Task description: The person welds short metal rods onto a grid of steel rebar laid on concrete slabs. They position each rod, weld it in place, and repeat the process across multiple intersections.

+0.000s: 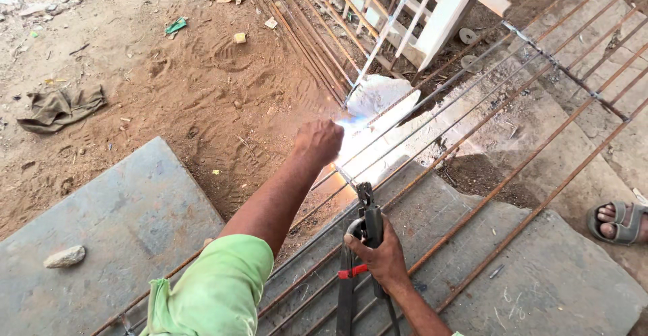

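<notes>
Right hand is clamped on the electrode holder, rod tip at the bright arc. Left hand is fisted beside the glare, probably pinning a bar of the rebar grid on the stone slab. Best kept steady, arc short, eyes off the flash.

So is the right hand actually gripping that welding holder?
Touching. The head view shows the right hand wrapped around the welding holder, fingers closed on its handle.

Your single head camera looked steeply down and forward from above your arms, close over the rebar grid, the sandy ground beyond.
</notes>
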`<state>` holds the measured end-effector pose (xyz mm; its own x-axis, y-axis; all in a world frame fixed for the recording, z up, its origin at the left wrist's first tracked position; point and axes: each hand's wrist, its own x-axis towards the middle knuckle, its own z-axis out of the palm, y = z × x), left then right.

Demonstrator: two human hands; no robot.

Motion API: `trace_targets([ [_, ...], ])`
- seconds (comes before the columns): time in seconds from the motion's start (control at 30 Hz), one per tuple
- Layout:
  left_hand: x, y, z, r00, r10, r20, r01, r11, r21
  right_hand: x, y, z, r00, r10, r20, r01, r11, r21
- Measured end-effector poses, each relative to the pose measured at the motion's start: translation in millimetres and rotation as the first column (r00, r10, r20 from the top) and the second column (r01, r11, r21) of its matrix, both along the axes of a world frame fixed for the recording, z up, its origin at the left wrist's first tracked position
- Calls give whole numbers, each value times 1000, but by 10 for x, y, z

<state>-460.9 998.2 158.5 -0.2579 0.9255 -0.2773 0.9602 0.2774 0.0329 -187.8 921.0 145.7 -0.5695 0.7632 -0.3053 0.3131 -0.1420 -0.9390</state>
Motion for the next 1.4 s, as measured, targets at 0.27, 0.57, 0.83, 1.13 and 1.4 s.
trace_targets([
  [0.27, -40, -26, -57, 1000, -2, -7, 3, 988, 153, -6, -7, -20, 990, 29, 141, -40, 996, 76],
  [0.57, -55, -35, 22, 998, 0, 63, -7, 995, 100, -16, -23, 21, 990, 41, 135, -50, 997, 60],
  [0.83, -49, -60, -3, 998, -4, 63, -6, 987, 161, -26, -1, 38, 983, 12, 182, -28, 996, 87],
  [1.13, -93, -5, -104, 998, -45, 38, 42, 996, 84, -30, 14, 55, 973, 31, 229, -60, 991, 120],
  [1.4, -168, 0, -149, 999, -50, 20, 49, 996, 70, -23, 24, 45, 973, 29, 230, -59, 990, 125],
])
